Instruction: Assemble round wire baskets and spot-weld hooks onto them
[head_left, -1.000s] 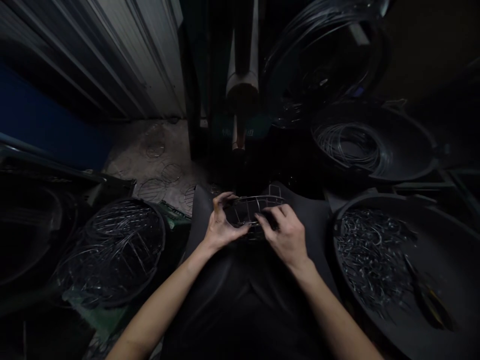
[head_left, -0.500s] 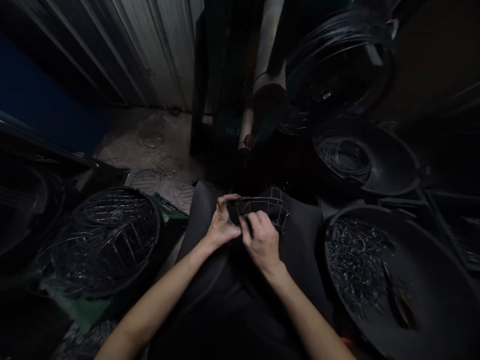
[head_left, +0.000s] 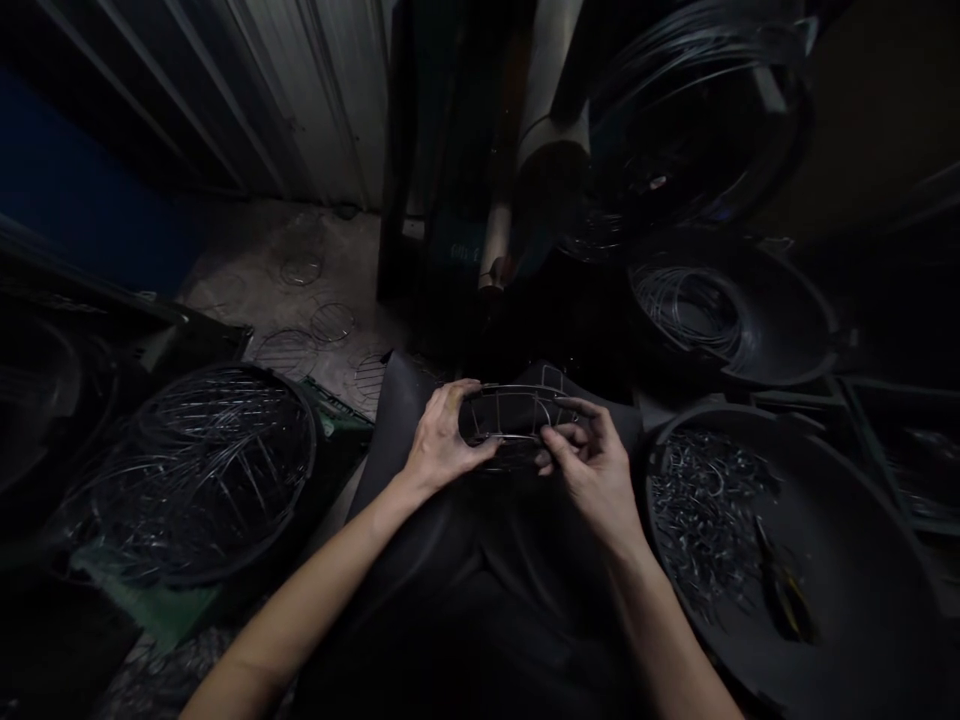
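Observation:
A small round wire basket [head_left: 517,392] with thin upright wires is held above my lap. My left hand [head_left: 444,432] grips its left side, fingers over the top wire and thumb along the lower one. On the opposite side my right hand [head_left: 596,460] holds the basket's right edge, thumb and fingers closed around the wires. A small rectangular wire loop [head_left: 553,376] stands up from the far rim. Dim light hides the basket's underside and the exact fingertip contact.
Left of me a tub [head_left: 306,480] is heaped with bent wire pieces. At right a large black basin [head_left: 847,560] holds short wire bits and yellow-handled pliers [head_left: 791,600]. Behind it sits a basin with a wire coil [head_left: 690,310]. Wire grids [head_left: 289,352] lie on the floor.
My right hand has moved from the basket's near middle to its right side and now grips there. The left hand stays on the left side, its thumb now along the lower wire.

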